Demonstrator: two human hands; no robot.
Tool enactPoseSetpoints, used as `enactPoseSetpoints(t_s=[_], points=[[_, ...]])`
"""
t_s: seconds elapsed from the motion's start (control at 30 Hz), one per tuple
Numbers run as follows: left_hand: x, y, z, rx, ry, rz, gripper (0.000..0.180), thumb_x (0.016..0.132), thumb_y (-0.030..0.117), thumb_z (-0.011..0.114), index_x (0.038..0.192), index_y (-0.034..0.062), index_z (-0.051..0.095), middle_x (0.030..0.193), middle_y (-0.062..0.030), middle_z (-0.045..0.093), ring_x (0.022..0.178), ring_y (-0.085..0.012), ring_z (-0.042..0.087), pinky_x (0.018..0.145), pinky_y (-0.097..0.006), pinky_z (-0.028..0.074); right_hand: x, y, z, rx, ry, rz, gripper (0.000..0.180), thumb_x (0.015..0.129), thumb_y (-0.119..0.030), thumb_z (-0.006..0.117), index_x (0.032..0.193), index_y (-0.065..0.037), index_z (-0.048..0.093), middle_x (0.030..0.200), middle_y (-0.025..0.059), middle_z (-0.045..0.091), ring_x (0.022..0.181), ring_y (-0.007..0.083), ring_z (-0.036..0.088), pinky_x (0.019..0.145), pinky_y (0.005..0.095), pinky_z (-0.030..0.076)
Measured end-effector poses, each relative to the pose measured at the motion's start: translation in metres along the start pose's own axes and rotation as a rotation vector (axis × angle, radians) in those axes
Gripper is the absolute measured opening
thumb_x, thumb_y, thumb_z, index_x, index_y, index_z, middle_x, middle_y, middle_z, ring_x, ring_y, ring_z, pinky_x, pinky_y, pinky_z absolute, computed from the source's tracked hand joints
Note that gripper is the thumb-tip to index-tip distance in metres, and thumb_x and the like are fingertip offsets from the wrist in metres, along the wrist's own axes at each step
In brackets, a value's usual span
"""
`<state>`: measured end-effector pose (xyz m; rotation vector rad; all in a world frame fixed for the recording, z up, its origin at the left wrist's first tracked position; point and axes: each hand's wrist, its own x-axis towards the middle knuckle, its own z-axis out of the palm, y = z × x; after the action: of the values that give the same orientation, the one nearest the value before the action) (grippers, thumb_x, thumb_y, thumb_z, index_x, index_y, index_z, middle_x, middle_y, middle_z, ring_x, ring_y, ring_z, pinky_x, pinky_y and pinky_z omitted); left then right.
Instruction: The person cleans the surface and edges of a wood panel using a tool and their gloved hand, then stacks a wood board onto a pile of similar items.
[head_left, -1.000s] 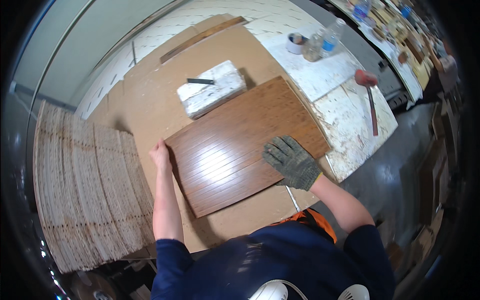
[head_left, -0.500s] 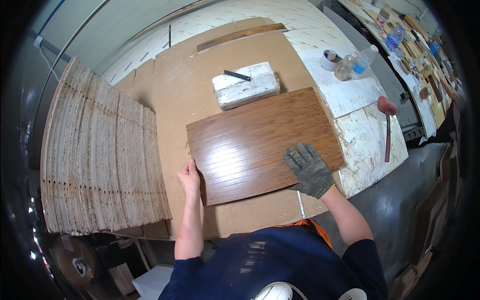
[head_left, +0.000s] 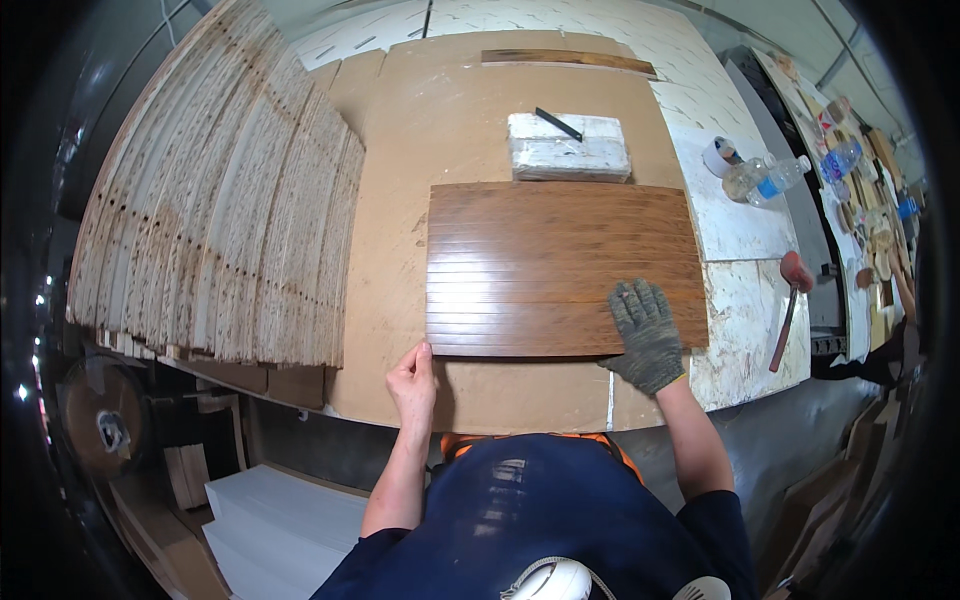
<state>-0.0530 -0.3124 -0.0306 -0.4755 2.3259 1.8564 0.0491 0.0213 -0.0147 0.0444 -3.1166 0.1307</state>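
Observation:
A brown wood-grain panel (head_left: 540, 260) with lengthwise grooves lies flat before me, slightly shiny on its left half. My right hand (head_left: 645, 335), in a dark grey-green knit glove, rests on its near right part, fingers stretched out over the surface and the thumb by the near edge. Bare and closed, my left hand (head_left: 411, 385) has its fingertips pinched together at the panel's near left corner. Whatever they may hold is too small to make out. Just beyond the panel sits a white wrapped block (head_left: 568, 150) with a black flat strip (head_left: 558, 124) on top.
Tall stacked boards (head_left: 220, 200) stand at the left on the cardboard-covered table (head_left: 395, 210). A narrow wood strip (head_left: 570, 60) lies at the far side. To the right are a red-headed mallet (head_left: 790, 300), plastic bottles (head_left: 780, 180) and a small tub (head_left: 720, 157).
My view has turned, so the panel now looks squarer to me. My left hand has shifted from the panel's left edge to its near left corner. The gloved hand stays on the panel.

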Motion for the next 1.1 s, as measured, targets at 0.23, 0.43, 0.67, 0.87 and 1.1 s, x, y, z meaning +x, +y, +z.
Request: enactPoseSetpoints(t_s=[0.23,0.43,0.67,0.87,1.1], points=[[0.004,-0.014,-0.010,-0.120,-0.057,-0.071,0.027,0.095,0.015,0.062,0.112,-0.0051,0.068,0.084,-0.0018,0.066,0.071,-0.0063,0.053,0.064,-0.022,0.044,0.000,-0.002,-0.004,-0.006,0.044,-0.017,0.108,0.055,-0.049,0.084,0.142,-0.003,0.039,0.148,0.0184,0.038,0.141,0.0385,0.028,0.118,0.0524,0.018],[-0.001,-0.013,-0.006,0.184,-0.021,0.188,0.032,0.095,0.016,0.059,0.118,-0.0073,0.063,0.086,-0.0074,0.070,0.073,-0.0090,0.059,0.068,-0.025,0.049,-0.002,-0.001,-0.006,-0.010,-0.003,0.006,0.101,0.063,-0.054,0.078,0.143,-0.005,0.039,0.150,0.0162,0.035,0.142,0.0358,0.026,0.119,0.0507,0.015],[-0.004,-0.021,-0.003,0.308,0.062,0.426,0.036,0.093,0.019,0.062,0.123,-0.0019,0.062,0.082,-0.0078,0.071,0.065,-0.0095,0.058,0.063,-0.028,0.049,-0.002,-0.007,-0.010,0.006,0.009,0.020,0.099,0.064,-0.052,0.078,0.142,-0.005,0.041,0.149,0.0155,0.038,0.141,0.0360,0.028,0.119,0.0504,0.017],[-0.005,0.000,-0.003,0.170,-0.052,0.176,0.037,0.090,0.012,0.067,0.124,-0.0016,0.062,0.098,-0.0121,0.072,0.082,-0.0115,0.065,0.075,-0.024,0.051,-0.008,0.000,-0.006,0.003,0.019,0.020,0.094,0.069,-0.053,0.075,0.143,-0.007,0.041,0.150,0.0133,0.038,0.140,0.0351,0.031,0.119,0.0497,0.018],[-0.007,0.016,0.003,0.731,-0.103,0.941,0.079,0.076,0.027,0.080,0.140,-0.0029,0.044,0.141,-0.0247,0.046,0.132,-0.0455,0.041,0.108,-0.046,0.038,-0.004,-0.002,-0.013,-0.045,-0.058,0.000,0.091,0.075,-0.056,0.069,0.147,-0.010,0.037,0.153,0.0120,0.034,0.142,0.0331,0.028,0.119,0.0486,0.014]])
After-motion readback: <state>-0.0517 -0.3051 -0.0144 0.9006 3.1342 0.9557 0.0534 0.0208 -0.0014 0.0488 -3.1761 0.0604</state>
